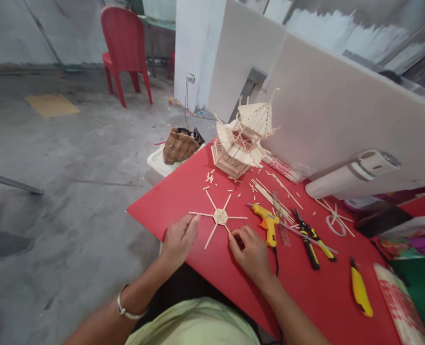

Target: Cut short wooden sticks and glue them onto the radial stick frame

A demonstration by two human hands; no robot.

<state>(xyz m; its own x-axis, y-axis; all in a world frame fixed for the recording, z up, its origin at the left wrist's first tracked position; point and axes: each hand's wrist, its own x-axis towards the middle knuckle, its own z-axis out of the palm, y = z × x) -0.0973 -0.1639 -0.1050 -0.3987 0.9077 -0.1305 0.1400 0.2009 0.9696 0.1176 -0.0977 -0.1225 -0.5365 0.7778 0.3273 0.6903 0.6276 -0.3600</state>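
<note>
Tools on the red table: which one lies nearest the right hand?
The corded glue gun, close beside the right hand; the pliers and yellow knife lie farther off, to its right.

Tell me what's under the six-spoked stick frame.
Red tabletop shows between the spokes; whatever lies directly beneath the central hub is covered and can't be seen.

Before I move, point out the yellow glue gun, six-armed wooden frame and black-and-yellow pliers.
Yellow glue gun [269, 217]: head view, on its body.
Six-armed wooden frame [220, 217]: head view, on its hub.
Black-and-yellow pliers [310, 250]: head view, on one handle.
</note>
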